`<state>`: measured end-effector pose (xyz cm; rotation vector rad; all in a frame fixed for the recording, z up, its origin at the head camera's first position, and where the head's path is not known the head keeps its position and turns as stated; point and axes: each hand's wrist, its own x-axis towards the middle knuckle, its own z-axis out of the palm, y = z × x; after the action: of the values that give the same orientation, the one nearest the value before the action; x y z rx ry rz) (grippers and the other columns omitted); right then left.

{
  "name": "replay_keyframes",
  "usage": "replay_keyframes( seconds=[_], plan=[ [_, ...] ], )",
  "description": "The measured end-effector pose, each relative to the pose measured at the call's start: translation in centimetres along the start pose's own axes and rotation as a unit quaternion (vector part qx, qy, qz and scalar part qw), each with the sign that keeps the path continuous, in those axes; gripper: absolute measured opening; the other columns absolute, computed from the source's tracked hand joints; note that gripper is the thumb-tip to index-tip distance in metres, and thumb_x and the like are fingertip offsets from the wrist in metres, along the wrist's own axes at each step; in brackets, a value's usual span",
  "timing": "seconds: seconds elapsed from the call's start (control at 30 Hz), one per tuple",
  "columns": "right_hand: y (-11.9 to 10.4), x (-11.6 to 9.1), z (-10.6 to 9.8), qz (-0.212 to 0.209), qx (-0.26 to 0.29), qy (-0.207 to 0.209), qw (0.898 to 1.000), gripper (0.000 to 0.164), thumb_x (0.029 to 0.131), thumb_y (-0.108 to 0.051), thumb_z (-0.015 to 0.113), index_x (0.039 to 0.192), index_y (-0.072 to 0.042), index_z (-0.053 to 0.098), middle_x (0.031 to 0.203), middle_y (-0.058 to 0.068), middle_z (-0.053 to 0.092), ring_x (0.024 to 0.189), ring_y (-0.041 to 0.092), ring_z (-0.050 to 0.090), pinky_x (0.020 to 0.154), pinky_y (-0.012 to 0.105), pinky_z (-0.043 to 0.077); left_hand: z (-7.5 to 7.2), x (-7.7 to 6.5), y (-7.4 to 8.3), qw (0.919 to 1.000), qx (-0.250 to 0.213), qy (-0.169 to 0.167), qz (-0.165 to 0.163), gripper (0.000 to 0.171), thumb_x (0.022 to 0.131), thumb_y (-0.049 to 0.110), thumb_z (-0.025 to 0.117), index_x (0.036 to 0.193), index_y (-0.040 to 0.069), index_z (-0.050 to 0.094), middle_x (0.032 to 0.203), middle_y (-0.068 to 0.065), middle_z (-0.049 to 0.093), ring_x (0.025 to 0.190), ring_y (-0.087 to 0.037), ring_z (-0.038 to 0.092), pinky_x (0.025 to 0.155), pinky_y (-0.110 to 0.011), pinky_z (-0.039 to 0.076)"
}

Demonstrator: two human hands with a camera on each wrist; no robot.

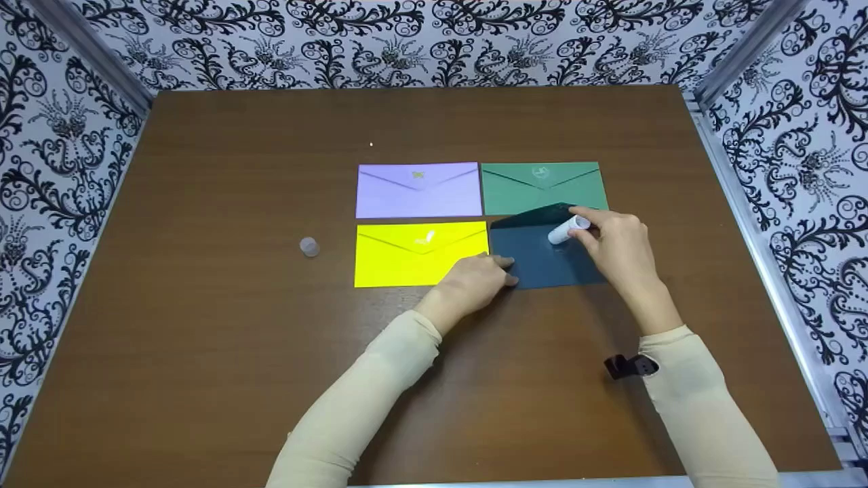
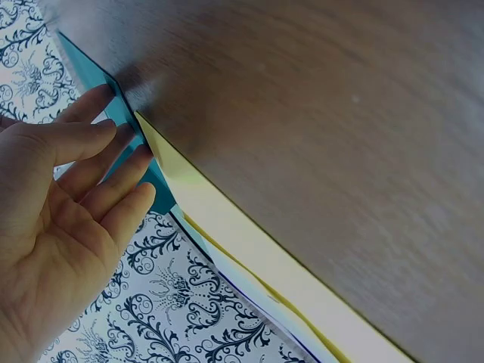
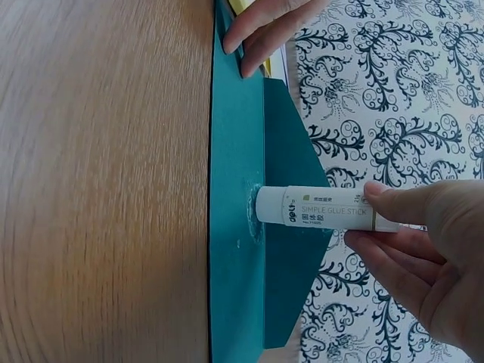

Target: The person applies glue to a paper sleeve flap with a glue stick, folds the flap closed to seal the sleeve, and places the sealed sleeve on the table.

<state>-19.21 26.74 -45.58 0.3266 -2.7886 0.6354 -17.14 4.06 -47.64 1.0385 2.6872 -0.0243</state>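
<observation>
A dark teal envelope (image 1: 542, 261) lies on the table with its flap (image 3: 287, 227) raised. My right hand (image 1: 617, 244) pinches a white glue stick (image 3: 325, 208) between thumb and fingers, its tip against the envelope's front just below the flap fold. Whitish smears of glue (image 3: 252, 227) show around that tip in the right wrist view. My left hand (image 1: 475, 281) rests with its fingertips on the envelope's left end, fingers fairly straight, next to the yellow envelope (image 1: 393, 261). In the left wrist view the fingers (image 2: 125, 193) spread loosely over the teal paper.
A lilac envelope (image 1: 417, 196) and a green envelope (image 1: 542, 183) lie closed in the row behind. The glue stick's cap (image 1: 309, 247) sits on the brown table (image 1: 237, 339) at left. Patterned walls (image 1: 420, 47) bound the table, with a metal rail (image 1: 759, 251) at right.
</observation>
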Motion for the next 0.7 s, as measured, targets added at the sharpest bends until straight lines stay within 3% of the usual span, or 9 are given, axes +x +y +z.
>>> replay_keyframes(
  seconds=[0.27, 0.7],
  plan=[
    [-0.38, -0.02, -0.07, -0.025, -0.018, -0.004, 1.000, 0.032, 0.080, -0.020, 0.075, 0.111, -0.013, 0.071, 0.093, 0.012, 0.073, 0.068, 0.024, 0.065, 0.056, 0.039, 0.050, 0.05, 0.19, 0.30, 0.9999, 0.008, -0.002, -0.009, 0.034, 0.093, 0.017, 0.058, 0.126, 0.026, 0.061, 0.140, 0.000, 0.051, 0.121, -0.020, 0.055, 0.097, -0.031, 0.048],
    [-0.53, 0.86, 0.51, -0.012, -0.032, -0.021, 0.999, 0.032, 0.083, -0.021, 0.071, 0.113, -0.011, 0.069, 0.097, 0.016, 0.071, 0.067, 0.027, 0.063, 0.052, 0.034, 0.045, -0.10, 0.15, 0.62, 0.9991, -0.027, 0.001, -0.032, 0.034, 0.098, 0.030, 0.049, 0.125, 0.015, 0.062, 0.139, 0.000, 0.052, 0.123, -0.019, 0.053, 0.100, -0.029, 0.045]
  ],
)
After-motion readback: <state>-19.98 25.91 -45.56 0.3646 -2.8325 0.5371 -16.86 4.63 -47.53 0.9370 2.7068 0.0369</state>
